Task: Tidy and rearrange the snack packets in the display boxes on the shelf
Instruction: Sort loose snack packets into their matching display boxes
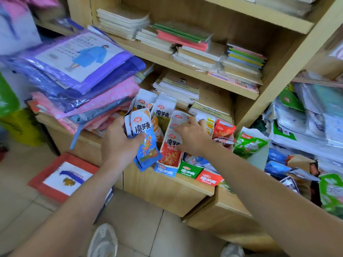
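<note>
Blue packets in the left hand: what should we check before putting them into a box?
1. Left hand holds the blue packets, thumb across them: ok.
2. Room in the blue-fronted box: not ok, red packets fill its front.
3. Right hand rests on those red packets, placed to shift them: ok.
4. Room in the green-fronted box: cannot tell.
5. Packets in the boxes stand upright: not ok, several lean.
</note>
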### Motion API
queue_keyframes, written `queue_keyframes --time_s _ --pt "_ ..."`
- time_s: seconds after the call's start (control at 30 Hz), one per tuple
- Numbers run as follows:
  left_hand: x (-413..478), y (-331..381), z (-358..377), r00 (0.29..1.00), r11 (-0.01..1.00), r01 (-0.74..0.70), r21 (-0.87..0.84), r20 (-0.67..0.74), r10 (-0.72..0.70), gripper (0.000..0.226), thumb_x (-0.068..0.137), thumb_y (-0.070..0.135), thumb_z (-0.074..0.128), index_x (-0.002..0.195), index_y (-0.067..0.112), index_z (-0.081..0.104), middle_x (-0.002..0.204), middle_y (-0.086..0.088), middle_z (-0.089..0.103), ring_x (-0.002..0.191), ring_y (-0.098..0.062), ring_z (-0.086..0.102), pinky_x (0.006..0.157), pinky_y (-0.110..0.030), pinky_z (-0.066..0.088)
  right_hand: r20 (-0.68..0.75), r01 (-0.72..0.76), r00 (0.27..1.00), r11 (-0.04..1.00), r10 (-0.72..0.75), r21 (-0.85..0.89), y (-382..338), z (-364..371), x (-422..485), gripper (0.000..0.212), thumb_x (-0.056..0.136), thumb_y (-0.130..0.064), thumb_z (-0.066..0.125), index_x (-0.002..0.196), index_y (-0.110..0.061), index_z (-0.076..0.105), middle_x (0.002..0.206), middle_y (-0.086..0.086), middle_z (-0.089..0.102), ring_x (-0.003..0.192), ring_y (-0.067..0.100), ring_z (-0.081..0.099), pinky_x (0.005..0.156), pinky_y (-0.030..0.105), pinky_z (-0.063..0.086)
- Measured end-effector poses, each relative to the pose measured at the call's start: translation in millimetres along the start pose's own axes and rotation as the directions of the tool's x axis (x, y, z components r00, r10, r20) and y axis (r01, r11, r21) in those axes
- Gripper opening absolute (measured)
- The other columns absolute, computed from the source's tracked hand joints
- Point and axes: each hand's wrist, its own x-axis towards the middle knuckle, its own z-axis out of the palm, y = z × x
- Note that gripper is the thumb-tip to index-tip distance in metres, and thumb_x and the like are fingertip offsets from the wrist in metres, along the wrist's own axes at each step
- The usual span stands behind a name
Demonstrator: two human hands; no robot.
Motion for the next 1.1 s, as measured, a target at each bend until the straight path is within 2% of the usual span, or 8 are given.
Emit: queue_keyframes --time_s 0.13,0.23,0.43,0.6,0.7,0.77,1.0,1.1 --pt "4.4 -0.4 -1.1 1.0 1.0 -0.001 0.013 -0.002 0.001 0.032 0.072 0.023 0.085 0.084 0.039 0.059 0.084 0.019 0.07 0.086 -0.013 0.071 0.079 -0.045 0.059 0.005 -0.091 0.996 0.995 0.09 0.045 -5.6 3.2 10.7 0.048 0.086 -0.047 0.067 0.131 -0.037 0.056 0.116 -0.003 0.063 0.13 0.027 0.033 0.093 0.049 0.027" --pt "6.7 -1.4 -2.4 1.0 1.0 0.0 0.004 0.002 0.0 0.032 0.072 0.025 0.085 0.097 0.031 0.065 0.089 0.014 0.073 0.087 -0.011 0.071 0.079 -0.045 0.059 -0.131 -0.096 0.982 0.952 0.139 0.291 -2.7 6.4 6.9 0.011 0.086 -0.027 0.071 0.094 -0.033 0.073 0.089 -0.011 0.067 0.12 0.023 0.043 0.09 0.044 0.026" --pt "6.4 -2.4 -4.8 1.0 1.0 -0.007 -0.015 0.012 0.007 0.033 0.071 0.027 0.085 0.092 0.035 0.061 0.091 0.014 0.073 0.087 -0.012 0.072 0.078 -0.046 0.06 -0.507 0.267 0.859 0.908 -0.072 0.322 2.9 6.5 -41.3 0.023 0.071 -0.005 0.084 0.071 -0.025 0.073 0.074 -0.019 0.063 0.082 0.016 0.053 0.074 0.035 0.025" --pt "4.3 1.2 -6.0 0.999 1.0 -0.018 -0.004 0.036 0.018 0.036 0.064 0.036 0.077 0.096 0.028 0.064 0.09 0.014 0.073 0.088 -0.014 0.071 0.077 -0.045 0.059 -0.407 0.172 0.912 0.952 -0.057 0.251 3.8 7.9 -29.7 0.011 0.081 -0.027 0.08 0.082 -0.02 0.071 0.081 -0.006 0.068 0.095 0.024 0.055 0.078 0.035 0.023" --pt "3.5 2.1 -8.2 1.0 1.0 -0.003 -0.006 0.031 0.003 0.034 0.066 0.033 0.08 0.095 0.031 0.063 0.088 0.016 0.072 0.088 -0.013 0.071 0.077 -0.046 0.059 -0.117 0.055 0.992 0.996 -0.047 0.07 -0.4 3.9 -2.8 0.044 0.087 -0.047 0.067 0.127 -0.027 0.062 0.112 0.002 0.067 0.121 0.029 0.043 0.089 0.043 0.026" --pt "4.5 1.4 -9.8 1.0 1.0 0.0 0.004 0.019 0.0 0.033 0.072 0.025 0.085 0.097 0.029 0.063 0.088 0.017 0.071 0.088 -0.013 0.071 0.078 -0.046 0.059 0.026 0.028 0.999 1.0 -0.028 0.005 -4.2 2.1 9.4 0.065 0.084 -0.06 0.064 0.14 -0.032 0.047 0.127 0.004 0.061 0.129 0.03 0.034 0.095 0.048 0.027" --pt "9.0 -2.1 -11.7 1.0 0.999 -0.002 0.032 0.002 0.002 0.034 0.072 0.027 0.085 0.101 0.024 0.067 0.091 0.013 0.073 0.087 -0.014 0.07 0.077 -0.046 0.058 0.097 -0.093 0.993 0.964 0.07 0.249 -6.1 3.1 28.2 0.068 0.071 -0.054 0.081 0.126 -0.025 0.054 0.121 0.003 0.059 0.126 0.03 0.039 0.1 0.051 0.038" --pt "10.1 -1.9 -11.7 1.0 0.999 -0.016 0.044 0.001 0.016 0.034 0.074 0.025 0.085 0.102 0.022 0.068 0.092 0.012 0.073 0.088 -0.013 0.07 0.076 -0.045 0.059 0.073 -0.054 0.997 0.937 0.031 0.345 0.3 0.1 25.3 0.051 0.073 -0.047 0.082 0.115 -0.028 0.061 0.11 -0.003 0.064 0.108 0.021 0.053 0.099 0.048 0.04"
